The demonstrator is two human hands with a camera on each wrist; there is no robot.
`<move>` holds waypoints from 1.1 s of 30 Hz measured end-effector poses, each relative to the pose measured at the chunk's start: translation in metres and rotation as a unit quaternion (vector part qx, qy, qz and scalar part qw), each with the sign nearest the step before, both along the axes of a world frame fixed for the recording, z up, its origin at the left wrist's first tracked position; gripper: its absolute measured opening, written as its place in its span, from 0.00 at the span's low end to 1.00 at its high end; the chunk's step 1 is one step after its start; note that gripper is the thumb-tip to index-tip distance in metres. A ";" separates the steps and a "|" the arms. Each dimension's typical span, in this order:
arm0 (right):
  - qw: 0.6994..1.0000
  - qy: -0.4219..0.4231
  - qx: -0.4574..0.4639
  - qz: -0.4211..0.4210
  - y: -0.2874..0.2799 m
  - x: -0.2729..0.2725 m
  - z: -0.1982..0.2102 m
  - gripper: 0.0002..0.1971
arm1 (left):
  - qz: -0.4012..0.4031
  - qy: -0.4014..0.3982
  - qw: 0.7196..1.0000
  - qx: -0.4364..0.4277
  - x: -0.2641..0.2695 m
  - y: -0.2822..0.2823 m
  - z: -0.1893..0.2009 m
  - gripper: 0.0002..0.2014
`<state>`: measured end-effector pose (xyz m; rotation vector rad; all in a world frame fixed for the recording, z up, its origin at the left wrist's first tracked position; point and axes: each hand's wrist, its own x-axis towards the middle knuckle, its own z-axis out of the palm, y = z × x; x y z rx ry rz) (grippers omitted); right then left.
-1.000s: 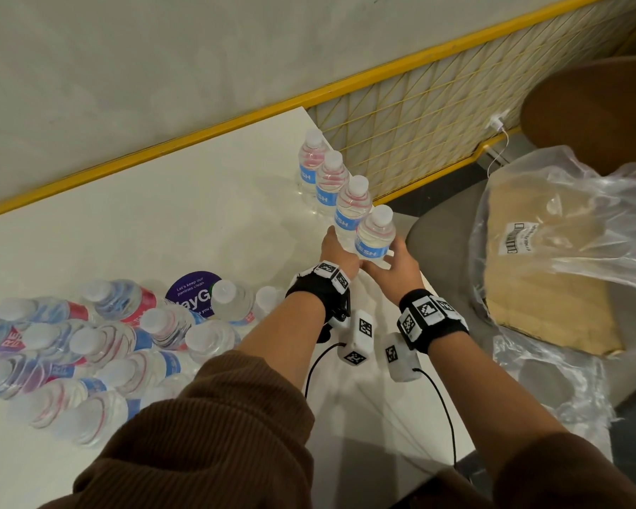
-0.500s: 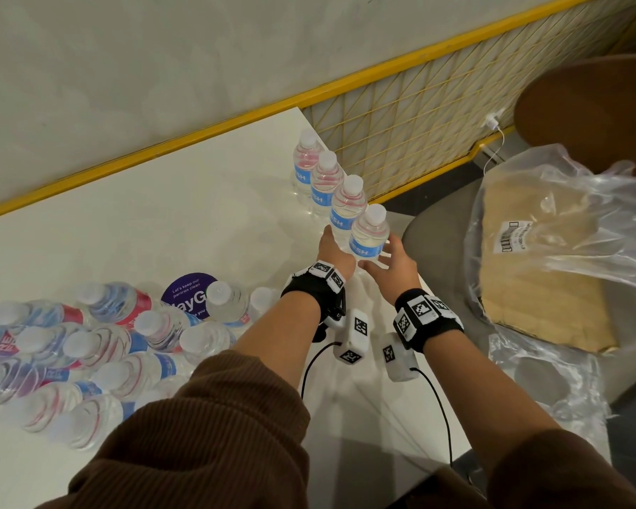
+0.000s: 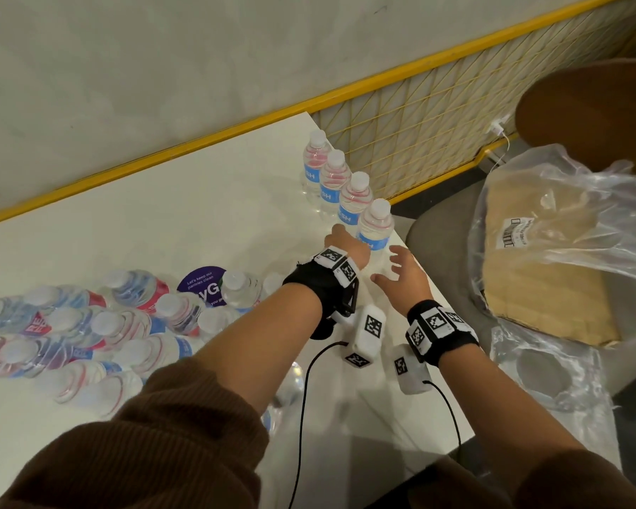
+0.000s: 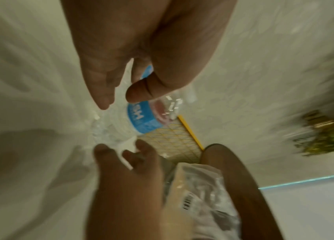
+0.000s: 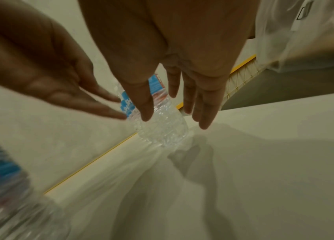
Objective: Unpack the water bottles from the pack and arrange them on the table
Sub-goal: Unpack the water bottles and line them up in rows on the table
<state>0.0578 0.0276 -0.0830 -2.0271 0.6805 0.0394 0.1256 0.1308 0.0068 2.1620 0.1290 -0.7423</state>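
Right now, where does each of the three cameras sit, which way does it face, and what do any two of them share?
Head: on the head, looking forward and down at the table, the row of four bottles and the lying bottles; both forearms, left hand, right hand show.
Left wrist: looks along the left hand's fingers at the nearest bottle; the right hand shows below.
Right wrist: looks along the straight right fingers at that bottle; the left hand shows at left.
Shared: both wrist views show the nearest bottle, both hands.

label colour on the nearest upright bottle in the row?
Blue with white letters on the nearest bottle; clearest in the head view.
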 end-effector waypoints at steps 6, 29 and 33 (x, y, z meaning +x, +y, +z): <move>0.995 -0.030 -0.046 0.082 0.026 -0.036 0.002 0.21 | -0.095 -0.010 0.993 -0.067 -0.034 0.028 0.063 0.19; 0.996 -0.013 0.045 0.080 0.199 -0.141 0.013 0.37 | -0.426 -0.202 0.868 0.156 -0.125 0.233 0.058 0.21; 0.998 -0.033 0.044 0.016 0.210 -0.147 0.009 0.36 | -0.493 -0.200 0.823 0.197 -0.134 0.239 0.062 0.26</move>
